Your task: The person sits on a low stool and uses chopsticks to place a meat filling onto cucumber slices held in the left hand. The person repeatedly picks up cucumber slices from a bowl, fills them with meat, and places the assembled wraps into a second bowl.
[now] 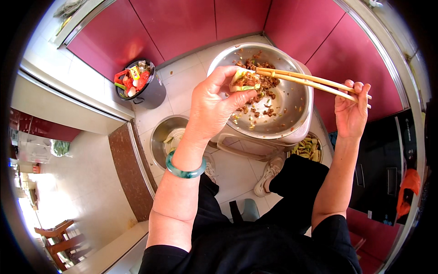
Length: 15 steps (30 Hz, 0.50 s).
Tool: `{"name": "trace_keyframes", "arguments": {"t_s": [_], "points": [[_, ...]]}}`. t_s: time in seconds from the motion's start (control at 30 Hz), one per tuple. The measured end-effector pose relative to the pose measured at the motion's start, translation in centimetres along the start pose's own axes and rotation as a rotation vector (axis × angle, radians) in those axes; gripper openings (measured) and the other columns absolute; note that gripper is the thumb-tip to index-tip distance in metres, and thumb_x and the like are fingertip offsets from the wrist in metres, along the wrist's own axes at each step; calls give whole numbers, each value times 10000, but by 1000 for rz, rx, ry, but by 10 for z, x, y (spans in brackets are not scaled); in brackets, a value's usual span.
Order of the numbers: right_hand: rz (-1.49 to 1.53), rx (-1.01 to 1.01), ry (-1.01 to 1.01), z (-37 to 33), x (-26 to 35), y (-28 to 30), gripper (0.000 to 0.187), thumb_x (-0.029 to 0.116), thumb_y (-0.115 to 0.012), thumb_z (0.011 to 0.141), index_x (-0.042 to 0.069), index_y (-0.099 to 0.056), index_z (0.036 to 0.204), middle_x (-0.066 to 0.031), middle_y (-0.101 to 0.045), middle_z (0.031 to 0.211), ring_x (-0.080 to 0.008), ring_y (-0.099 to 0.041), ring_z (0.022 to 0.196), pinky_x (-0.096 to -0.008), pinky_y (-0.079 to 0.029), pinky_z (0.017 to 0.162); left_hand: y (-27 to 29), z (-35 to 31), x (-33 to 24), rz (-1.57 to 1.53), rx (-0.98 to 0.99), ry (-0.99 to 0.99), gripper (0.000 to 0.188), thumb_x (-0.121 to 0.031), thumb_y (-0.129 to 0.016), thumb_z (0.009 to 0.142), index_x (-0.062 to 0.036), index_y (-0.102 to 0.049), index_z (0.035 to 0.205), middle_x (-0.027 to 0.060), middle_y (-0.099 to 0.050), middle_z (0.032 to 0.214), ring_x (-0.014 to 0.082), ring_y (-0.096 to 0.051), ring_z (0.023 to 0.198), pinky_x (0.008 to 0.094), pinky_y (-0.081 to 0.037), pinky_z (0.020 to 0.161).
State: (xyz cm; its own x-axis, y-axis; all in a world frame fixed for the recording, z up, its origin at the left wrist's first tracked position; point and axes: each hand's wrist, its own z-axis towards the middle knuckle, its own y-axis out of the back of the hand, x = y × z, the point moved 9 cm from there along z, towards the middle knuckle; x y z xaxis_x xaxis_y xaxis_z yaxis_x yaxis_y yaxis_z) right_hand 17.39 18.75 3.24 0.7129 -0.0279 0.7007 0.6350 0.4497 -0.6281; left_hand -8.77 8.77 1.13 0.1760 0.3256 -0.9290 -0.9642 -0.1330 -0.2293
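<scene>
My left hand [212, 102], with a green bangle [186, 173] on its wrist, pinches a pale green vegetable piece [250, 86] between thumb and fingers. Brown minced filling lies in the piece. Wooden chopsticks [315, 83] are gripped near their far ends by my right hand [351, 114]. Their tips meet the filling at the vegetable piece. Both hands are above a large metal bowl [292, 130], where a mound of minced filling [263, 97] sits toward the far side and loose bits dot the bottom.
The bowl rests on a light plastic stool [251, 148]. A metal basin [156, 141] with a few pale pieces stands left, and a container of cut green vegetables [308, 148] right. Beyond are a waste bin [150, 96] and red cabinets [182, 27]. My shoes are below the stool.
</scene>
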Motion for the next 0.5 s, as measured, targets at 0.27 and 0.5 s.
{"name": "trace_keyframes", "arguments": {"t_s": [0.27, 0.5], "points": [[-9, -5, -56, -1, -17, -4, 312, 331, -386, 952, 78, -501, 810, -97, -566, 874, -165, -579, 766, -292, -531, 702, -5, 1, -2, 11, 14, -55, 375, 9, -679, 751, -13, -540, 1098, 61, -630, 944, 119, -598, 846, 258, -507, 757], [35, 9, -25, -1, -8, -2, 324, 333, -373, 956, 83, -508, 800, -95, -569, 879, -164, -574, 794, -285, -527, 707, -5, 1, 1, 78, 15, -31, 388, -1, -699, 737, -8, -533, 1088, 52, -608, 974, 117, -573, 896, 259, -482, 794]]}}
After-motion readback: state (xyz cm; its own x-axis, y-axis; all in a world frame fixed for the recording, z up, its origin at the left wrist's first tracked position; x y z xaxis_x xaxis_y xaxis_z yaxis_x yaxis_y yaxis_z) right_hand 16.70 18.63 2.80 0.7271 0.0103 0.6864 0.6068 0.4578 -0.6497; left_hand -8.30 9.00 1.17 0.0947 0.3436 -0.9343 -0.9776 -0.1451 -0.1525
